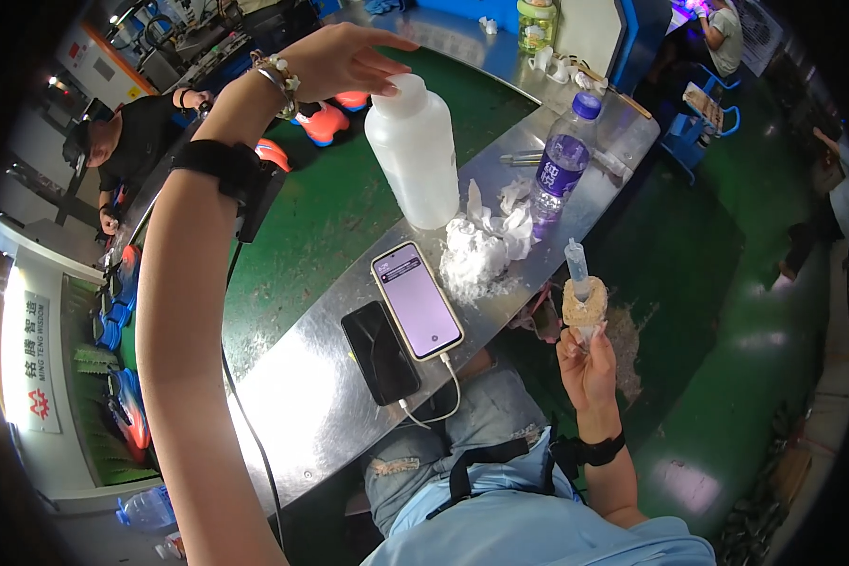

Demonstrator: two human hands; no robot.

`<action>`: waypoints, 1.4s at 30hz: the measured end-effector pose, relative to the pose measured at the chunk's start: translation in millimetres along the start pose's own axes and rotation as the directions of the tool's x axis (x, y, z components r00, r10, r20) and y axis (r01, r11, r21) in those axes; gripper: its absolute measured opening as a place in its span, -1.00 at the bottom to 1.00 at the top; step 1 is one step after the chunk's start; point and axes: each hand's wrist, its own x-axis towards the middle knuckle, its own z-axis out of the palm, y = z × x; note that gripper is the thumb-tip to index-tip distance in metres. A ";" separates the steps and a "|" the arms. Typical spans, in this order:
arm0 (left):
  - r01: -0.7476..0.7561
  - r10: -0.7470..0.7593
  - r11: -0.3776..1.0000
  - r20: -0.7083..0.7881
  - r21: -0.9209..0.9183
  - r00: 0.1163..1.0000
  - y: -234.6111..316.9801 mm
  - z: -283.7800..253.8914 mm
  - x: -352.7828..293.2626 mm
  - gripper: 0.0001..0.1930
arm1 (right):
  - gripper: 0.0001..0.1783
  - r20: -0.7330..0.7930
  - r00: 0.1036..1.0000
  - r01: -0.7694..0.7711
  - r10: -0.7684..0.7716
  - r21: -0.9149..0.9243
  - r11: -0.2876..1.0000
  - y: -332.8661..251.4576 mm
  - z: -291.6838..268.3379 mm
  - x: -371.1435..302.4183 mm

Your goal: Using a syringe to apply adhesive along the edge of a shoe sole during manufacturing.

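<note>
My left hand (340,61) reaches over the top of a large white plastic bottle (413,156), its fingers bent down at the neck and one finger stretched out to the right. The bottle stands upright on the metal bench, and whether a cap is on it is hidden. On the right, my right hand (590,370) is raised beside the bench, fingers closed around the lower end of a clear syringe-like tube (577,264). A tan, sponge-like block (585,304) sits around the middle of that tube, just above my fingertips.
Crumpled white tissue (486,241) lies beside the bottle, near a clear drink bottle (563,160) with a purple cap. Two phones, one lit (417,300) and one dark (379,351), lie nearer me, with a white cable. A co-worker (113,141) is at the left; shoes stand along that side.
</note>
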 end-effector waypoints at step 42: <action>-0.090 0.137 0.940 -0.121 0.328 0.983 5.8 8.4 -7.2 -0.82 | -0.76 0.013 1.000 0.026 -0.026 -0.028 0.999 -2.1 1.6 -1.2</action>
